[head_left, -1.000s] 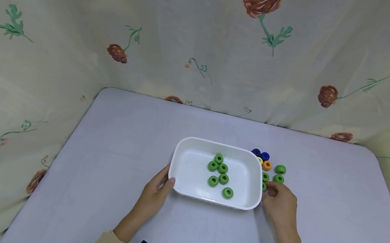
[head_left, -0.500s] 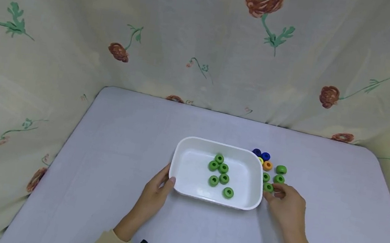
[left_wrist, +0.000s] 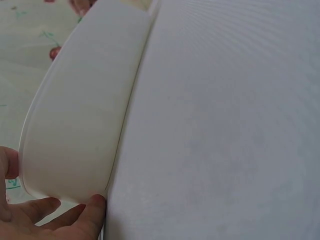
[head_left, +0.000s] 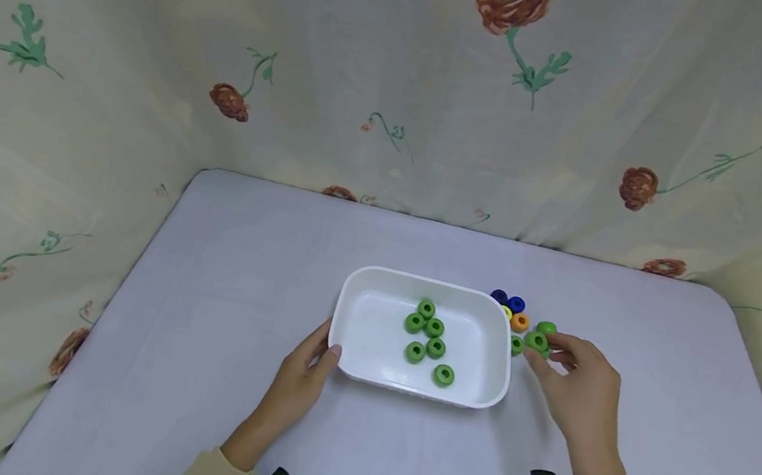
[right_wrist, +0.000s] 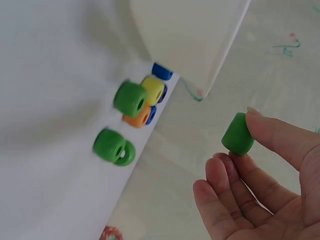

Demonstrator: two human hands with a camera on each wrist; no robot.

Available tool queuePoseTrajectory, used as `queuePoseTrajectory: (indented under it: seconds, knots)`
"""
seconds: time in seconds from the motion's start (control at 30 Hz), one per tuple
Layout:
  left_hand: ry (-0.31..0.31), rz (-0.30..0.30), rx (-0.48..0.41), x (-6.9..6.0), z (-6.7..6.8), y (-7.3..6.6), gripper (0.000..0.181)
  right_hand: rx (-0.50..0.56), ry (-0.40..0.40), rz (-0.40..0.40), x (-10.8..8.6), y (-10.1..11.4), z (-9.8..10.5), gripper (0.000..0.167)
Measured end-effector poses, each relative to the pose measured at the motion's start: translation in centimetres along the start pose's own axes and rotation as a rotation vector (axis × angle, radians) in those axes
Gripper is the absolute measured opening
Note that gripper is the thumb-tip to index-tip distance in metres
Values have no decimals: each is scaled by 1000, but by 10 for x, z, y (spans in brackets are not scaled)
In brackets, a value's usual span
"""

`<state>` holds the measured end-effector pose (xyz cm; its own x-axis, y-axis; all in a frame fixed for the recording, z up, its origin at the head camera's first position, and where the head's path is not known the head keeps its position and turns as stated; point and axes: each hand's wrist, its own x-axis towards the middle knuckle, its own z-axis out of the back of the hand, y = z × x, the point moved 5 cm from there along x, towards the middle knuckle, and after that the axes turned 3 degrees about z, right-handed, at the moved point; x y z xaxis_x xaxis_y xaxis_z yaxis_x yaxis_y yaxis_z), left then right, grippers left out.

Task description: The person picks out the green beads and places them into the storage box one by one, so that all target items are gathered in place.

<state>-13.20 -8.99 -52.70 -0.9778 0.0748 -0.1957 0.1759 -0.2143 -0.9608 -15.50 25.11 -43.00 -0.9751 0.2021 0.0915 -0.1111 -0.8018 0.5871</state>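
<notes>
The white tray (head_left: 372, 347) sits mid-table in the head view, with several green beads (head_left: 434, 327) lying inside. My left hand (head_left: 297, 379) grips its left end, thumb at the rim and fingers along the outer wall, as the left wrist view also shows. Just right of the tray, my right hand (head_left: 582, 395) pinches one green bead (right_wrist: 237, 135) between thumb and fingertips, raised off the table. Behind the held bead lie loose green beads (right_wrist: 110, 145), one partly hidden by it in the head view.
By the tray's back right corner sit an orange bead (head_left: 519, 322), a yellow bead (right_wrist: 153, 90) and a few blue beads (head_left: 515, 304). A pale table (head_left: 260, 252) spreads around the tray. Flowered cloth (head_left: 351, 44) hangs behind the table's far edge.
My right hand has taken hold of a green bead beside the tray, lifted it and moved right and back with it. My left hand and the tray stay in place.
</notes>
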Motion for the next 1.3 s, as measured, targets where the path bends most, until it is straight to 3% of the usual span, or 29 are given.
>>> queuePoseTrajectory:
  seconds: [0.63, 0.9, 1.13, 1.3]
  knots:
    - [-15, 12, 19, 3, 0, 0, 58, -40, 110, 187, 10, 51, -40, 34]
    - [-9, 34, 11, 3, -1, 2, 58, -78, 169, 207, 13, 54, -62, 33]
    - [-3, 20, 16, 0, 1, 6, 58, -98, 260, 183, 13, 51, -83, 35]
    - [9, 8, 1, 0, 1, 4, 59, -120, 274, 183, 16, 50, -87, 35]
